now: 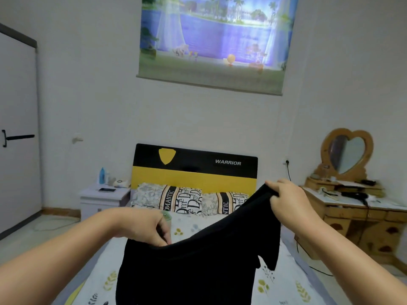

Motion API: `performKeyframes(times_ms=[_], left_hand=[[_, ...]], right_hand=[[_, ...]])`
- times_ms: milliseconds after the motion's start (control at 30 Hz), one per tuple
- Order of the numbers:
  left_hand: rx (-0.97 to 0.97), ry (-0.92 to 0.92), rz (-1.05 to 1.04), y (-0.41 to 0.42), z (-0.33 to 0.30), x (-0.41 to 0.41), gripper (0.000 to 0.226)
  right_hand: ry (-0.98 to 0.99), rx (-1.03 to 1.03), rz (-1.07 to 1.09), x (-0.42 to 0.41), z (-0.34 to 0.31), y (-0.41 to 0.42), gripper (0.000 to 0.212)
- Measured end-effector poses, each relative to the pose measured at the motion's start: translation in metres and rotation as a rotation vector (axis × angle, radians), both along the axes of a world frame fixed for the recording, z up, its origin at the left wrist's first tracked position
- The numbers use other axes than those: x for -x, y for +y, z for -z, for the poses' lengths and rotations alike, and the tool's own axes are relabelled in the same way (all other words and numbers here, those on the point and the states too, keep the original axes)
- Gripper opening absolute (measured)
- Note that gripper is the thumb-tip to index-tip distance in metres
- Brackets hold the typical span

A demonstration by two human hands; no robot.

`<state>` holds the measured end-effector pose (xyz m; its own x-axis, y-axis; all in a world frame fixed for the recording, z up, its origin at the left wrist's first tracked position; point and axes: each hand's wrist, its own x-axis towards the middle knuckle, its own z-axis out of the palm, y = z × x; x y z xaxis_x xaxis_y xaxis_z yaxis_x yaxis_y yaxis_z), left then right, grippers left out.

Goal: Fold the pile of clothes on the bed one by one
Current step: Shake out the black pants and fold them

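Black fabric, one garment (193, 267), hung in the air over the bed (284, 282), held up by both hands. Left hand (145, 227) pinched the garment's upper edge at its lower, near corner, fingers curled down onto the cloth. Right hand (286, 201) gripped the opposite corner higher up and farther out, fingers folded over the edge and thumb underneath, so the top edge ran on a slant, rising from left to right. A short flap of the same cloth (a sleeve or a collar, could not tell which) dangled below the right hand. The garment's lower part dropped out of view at the bottom edge.

Bed sheet was pale with small yellow and blue flower prints. Two patterned pillows (176, 200) lay side by side against a black and yellow headboard (193, 172) lettered WARRIOR. A white nightstand (101, 198) stood just left of the bed, carrying a blue bottle (102, 176) and a dark phone (107, 190). A wooden dressing table (356, 219) with a heart-shaped mirror (348, 154) stood to the right. A printed lake scene (215, 40) hung on the wall above the headboard.
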<state>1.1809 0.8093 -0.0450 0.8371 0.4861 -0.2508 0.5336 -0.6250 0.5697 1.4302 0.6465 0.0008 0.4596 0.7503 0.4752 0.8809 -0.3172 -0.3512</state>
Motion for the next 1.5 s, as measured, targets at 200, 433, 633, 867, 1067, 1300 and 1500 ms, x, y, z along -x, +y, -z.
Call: performKeyframes(times_ms=[200,433,633,867,1067,1300,1500], left_hand=[[-0.097,0.15,0.055,-0.012,0.018,-0.013,0.022],[-0.05,-0.013,-0.107,-0.014,0.025,-0.012,0.012],[0.443,-0.166,-0.31,-0.015,0.031,-0.009,0.041],[0.143,-0.141,-0.445,-0.016,0.036,-0.011,0.046],[0.265,-0.405,-0.578,-0.024,0.022,-0.021,0.041],[-0.265,0.184,-0.081,-0.035,0.048,-0.026,0.016],[-0.576,0.05,-0.361,-0.03,0.05,-0.031,0.033]], right_hand=[[0.948,-0.328,-0.186,0.009,0.002,0.007,0.021],[1.175,-0.335,-0.297,0.006,-0.004,0.002,0.032],[1.177,-0.324,-0.378,0.009,-0.007,-0.005,0.031],[0.685,-0.148,-0.268,0.009,0.0,-0.021,0.04],[0.017,-0.132,0.03,-0.006,0.022,-0.026,0.031],[0.217,-0.32,0.058,-0.017,0.025,-0.023,0.03],[0.234,-0.236,0.04,-0.019,0.024,-0.031,0.029]])
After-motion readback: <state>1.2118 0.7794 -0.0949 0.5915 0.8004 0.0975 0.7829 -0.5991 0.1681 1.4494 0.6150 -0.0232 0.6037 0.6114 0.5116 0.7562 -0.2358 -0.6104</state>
